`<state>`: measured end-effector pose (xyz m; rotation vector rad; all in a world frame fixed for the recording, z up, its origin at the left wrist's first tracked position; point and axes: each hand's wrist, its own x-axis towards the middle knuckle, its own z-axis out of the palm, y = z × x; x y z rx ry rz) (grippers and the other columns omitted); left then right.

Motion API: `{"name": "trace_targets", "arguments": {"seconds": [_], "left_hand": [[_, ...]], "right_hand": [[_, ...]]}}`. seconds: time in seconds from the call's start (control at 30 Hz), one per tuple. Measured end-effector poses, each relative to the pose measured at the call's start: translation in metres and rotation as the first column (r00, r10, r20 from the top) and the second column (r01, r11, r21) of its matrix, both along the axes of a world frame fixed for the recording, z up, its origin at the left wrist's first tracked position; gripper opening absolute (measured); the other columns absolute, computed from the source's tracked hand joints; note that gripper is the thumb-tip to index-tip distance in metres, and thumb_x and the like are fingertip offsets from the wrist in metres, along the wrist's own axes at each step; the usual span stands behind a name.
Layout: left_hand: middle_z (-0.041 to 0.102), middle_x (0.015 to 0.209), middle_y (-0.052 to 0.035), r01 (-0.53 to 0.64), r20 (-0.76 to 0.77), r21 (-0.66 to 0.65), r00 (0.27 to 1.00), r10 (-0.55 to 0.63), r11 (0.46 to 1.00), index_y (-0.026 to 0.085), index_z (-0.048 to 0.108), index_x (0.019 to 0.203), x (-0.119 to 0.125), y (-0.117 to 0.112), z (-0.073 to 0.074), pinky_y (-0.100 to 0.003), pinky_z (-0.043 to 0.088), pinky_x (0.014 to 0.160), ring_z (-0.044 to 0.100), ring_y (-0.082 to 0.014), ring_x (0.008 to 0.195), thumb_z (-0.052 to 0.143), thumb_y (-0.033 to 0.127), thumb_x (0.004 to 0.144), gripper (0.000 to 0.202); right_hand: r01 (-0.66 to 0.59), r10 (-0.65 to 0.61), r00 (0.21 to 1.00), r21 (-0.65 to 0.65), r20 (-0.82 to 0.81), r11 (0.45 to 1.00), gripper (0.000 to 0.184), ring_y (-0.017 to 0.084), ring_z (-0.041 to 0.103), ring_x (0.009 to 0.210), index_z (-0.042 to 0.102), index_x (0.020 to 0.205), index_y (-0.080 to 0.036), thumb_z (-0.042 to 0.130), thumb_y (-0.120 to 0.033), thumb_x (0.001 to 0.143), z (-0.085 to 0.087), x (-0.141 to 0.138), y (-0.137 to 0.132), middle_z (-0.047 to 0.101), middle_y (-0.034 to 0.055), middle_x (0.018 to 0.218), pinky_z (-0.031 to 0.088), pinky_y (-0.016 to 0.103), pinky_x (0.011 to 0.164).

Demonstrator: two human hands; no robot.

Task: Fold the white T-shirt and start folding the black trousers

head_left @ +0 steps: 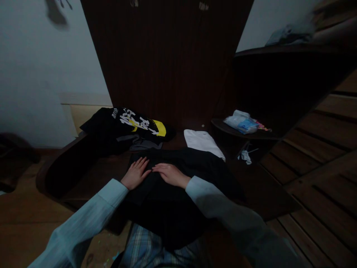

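A black garment (pixel 173 201) lies spread over the dark wooden bench, its near end hanging over the front edge above my lap. My left hand (pixel 136 174) rests palm down on its upper left part, fingers stretched out. Close beside it, my right hand (pixel 170 174) lies flat on the same cloth, fingertips pointing left and almost meeting the left thumb. Neither hand grips the fabric. The garment's exact kind is hard to make out in the dim light.
Behind to the left lies a black printed garment (pixel 134 123) with white and yellow lettering. A folded white cloth (pixel 203 142) sits behind the black garment. On a small corner shelf (pixel 240 130) is a plastic packet (pixel 242 122). The bench's curved armrest (pixel 52 171) rises at left.
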<state>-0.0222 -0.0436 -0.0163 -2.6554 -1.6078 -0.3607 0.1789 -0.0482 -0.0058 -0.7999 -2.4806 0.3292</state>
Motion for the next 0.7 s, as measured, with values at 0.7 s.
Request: {"name": "trace_targets", "arguments": {"seconds": [0.7], "left_hand": [[0.032, 0.140, -0.0087, -0.028, -0.094, -0.034, 0.995, 0.025, 0.999, 0.018, 0.034, 0.133, -0.047, 0.004, 0.000, -0.042, 0.027, 0.102, 0.025, -0.0220, 0.130, 0.025, 0.051, 0.085, 0.059]], "right_hand": [[0.871, -0.796, 0.469, -0.049, 0.383, 0.489, 0.041, 0.026, 0.053, 0.105, 0.055, 0.107, -0.010, 0.052, -0.039, 0.078, 0.016, 0.245, -0.028, 0.057, 0.0168, 0.111, 0.041, 0.035, 0.089]]}}
